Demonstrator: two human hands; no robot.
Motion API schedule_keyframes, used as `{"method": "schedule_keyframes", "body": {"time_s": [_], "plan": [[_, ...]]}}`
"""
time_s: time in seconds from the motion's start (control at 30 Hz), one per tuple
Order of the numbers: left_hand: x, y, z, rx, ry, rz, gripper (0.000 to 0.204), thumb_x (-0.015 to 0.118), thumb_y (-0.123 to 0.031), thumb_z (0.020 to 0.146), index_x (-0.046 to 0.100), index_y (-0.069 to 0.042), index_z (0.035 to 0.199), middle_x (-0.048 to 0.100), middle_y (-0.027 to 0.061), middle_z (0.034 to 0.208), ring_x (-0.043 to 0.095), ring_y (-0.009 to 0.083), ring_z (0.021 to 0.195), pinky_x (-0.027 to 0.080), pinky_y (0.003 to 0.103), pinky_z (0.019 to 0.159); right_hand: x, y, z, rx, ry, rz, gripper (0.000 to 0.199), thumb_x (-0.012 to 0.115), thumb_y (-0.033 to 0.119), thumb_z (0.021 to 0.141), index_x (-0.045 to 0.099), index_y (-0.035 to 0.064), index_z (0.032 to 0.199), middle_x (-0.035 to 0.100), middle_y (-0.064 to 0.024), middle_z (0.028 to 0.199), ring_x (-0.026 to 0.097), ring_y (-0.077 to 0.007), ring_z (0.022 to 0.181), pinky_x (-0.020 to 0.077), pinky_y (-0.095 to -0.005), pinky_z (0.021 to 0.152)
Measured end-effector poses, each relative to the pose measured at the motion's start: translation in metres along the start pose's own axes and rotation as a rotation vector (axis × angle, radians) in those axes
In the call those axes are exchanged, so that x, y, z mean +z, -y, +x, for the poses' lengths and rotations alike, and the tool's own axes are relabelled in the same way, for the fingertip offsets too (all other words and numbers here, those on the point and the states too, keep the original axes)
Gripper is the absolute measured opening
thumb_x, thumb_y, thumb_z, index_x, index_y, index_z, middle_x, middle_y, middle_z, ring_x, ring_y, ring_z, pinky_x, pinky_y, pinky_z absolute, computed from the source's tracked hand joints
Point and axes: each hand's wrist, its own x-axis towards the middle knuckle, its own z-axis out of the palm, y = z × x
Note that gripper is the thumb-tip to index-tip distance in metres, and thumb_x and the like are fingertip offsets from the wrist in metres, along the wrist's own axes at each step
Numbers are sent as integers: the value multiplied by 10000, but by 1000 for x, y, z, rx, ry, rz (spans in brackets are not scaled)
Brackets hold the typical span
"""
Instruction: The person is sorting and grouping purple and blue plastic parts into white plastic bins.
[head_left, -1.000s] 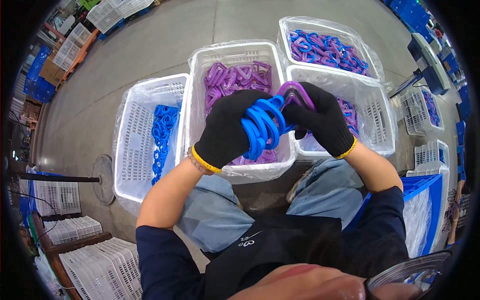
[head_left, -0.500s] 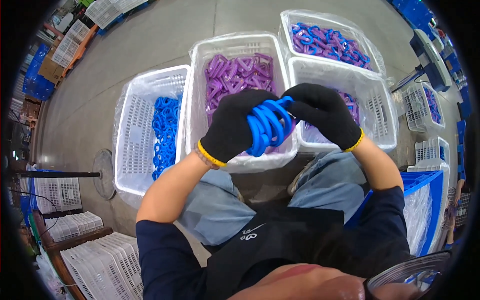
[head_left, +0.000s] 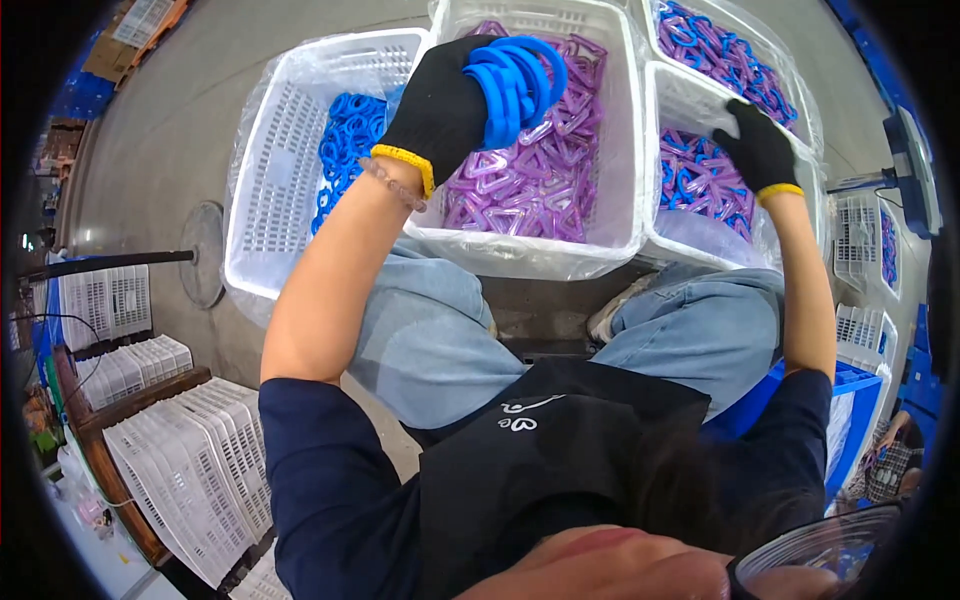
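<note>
My left hand [head_left: 436, 108], in a black knit glove with a yellow cuff, is closed on a bunch of several blue plastic rings [head_left: 512, 88]. It hangs above a white crate [head_left: 640, 150] filled with purple translucent triangular pieces [head_left: 520, 190]. My right hand [head_left: 757, 148], gloved alike, is over the inner right side of another white crate [head_left: 690, 82]. Its fingers are apart and nothing shows in them. Below it lie mixed blue and purple pieces [head_left: 690, 180]. Loose blue rings [head_left: 350, 125] lie in the left crate [head_left: 262, 190].
A further lined crate [head_left: 790, 50] of mixed pieces stands at the far right. Stacked white baskets [head_left: 190, 470] are at the lower left, near a round-based stand [head_left: 205, 255]. A blue bin [head_left: 850, 390] stands beside my right side, and a screen on a post [head_left: 912, 175] rises at the right.
My hands have parted. The right has left the blue rings and gone over the right crate; the left still holds the rings, now farther forward. The whole view has shifted.
</note>
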Motion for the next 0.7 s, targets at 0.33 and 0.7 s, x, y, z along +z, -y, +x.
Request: {"method": "schedule_keyframes", "body": {"time_s": [0.33,0.7], "plan": [[7,-23,1,206,-35,194,287,529,-26,878,615,17,1148,696,109,896,666,150,799,540,252,717,312,157,82,-762,470,249,471,659,391,744,676,67,1086,662,-167,1097,638,-335,1005,497,-413,889],[-10,-25,-19,-136,-116,-348,340,488,-37,890,583,27,1210,681,92,959,637,118,831,527,231,744,295,288,33,-204,582,217,266,547,247,809,706,150,998,683,-112,1065,666,-288,965,525,-413,807]]}}
